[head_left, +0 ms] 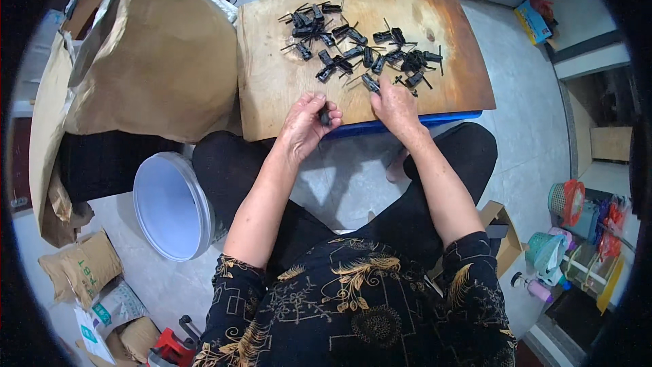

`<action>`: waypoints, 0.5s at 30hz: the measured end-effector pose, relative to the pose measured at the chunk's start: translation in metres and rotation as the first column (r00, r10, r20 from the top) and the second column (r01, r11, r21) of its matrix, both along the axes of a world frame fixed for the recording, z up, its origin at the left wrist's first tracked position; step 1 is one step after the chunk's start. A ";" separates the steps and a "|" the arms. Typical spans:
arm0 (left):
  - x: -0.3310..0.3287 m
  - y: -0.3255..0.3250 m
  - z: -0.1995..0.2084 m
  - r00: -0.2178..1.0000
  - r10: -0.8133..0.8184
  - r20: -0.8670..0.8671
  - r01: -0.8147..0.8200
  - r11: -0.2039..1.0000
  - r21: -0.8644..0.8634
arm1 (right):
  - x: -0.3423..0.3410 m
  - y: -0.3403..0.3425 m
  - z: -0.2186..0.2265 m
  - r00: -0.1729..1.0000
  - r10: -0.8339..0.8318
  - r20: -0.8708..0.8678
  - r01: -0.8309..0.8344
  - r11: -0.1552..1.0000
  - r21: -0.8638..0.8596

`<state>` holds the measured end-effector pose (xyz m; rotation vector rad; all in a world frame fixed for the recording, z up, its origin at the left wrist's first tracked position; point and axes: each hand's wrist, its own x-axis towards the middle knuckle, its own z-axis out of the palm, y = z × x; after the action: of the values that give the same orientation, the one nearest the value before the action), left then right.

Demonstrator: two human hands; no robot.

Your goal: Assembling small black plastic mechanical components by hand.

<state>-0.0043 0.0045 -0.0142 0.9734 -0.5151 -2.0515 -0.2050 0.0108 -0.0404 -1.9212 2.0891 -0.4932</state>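
Note:
My left hand is over the near edge of a wooden board, palm turned up, its fingers curled round a small black piece. Toward the right, my right hand rests at the board's front and pinches a black plastic part between thumb and fingers. Beyond both hands lies a loose scatter of black plastic parts with thin rods sticking out. A tighter clump of these black parts sits just past my right hand. The exact kind of the parts is too small to make out.
Under the board shows a blue edge. A large brown paper sheet stands at the left, with a white bucket below it. Paper sacks lie lower left. An open cardboard box is beside my right knee.

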 end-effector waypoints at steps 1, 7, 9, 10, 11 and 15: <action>0.004 0.001 -0.003 1.000 0.014 0.025 -0.015 0.999 0.035 | 0.002 0.001 0.004 1.000 0.018 -0.002 -0.018 1.000 -0.019; 0.014 0.005 -0.004 0.992 -0.058 0.116 0.060 0.998 -0.009 | 0.010 0.027 0.034 0.946 0.291 0.143 -0.257 0.942 -0.215; 0.012 0.007 0.003 0.981 -0.135 0.140 0.142 0.989 -0.039 | 0.010 0.035 0.037 0.882 0.435 0.182 -0.369 0.877 -0.309; 0.012 0.008 0.005 0.969 -0.240 0.064 0.245 0.965 -0.089 | 0.010 0.037 0.038 0.882 0.435 0.181 -0.367 0.876 -0.312; 0.012 0.009 0.007 0.938 -0.347 -0.006 0.342 0.928 -0.146 | 0.011 0.038 0.040 0.859 0.483 0.172 -0.415 0.852 -0.320; 0.013 0.013 0.014 0.907 -0.416 -0.058 0.400 0.897 -0.187 | 0.012 0.044 0.051 0.795 0.561 0.231 -0.474 0.811 -0.343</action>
<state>0.0087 0.0175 -0.0006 0.6998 -0.8905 -2.3630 -0.1929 0.0544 0.0107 -2.2637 1.2535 -0.9181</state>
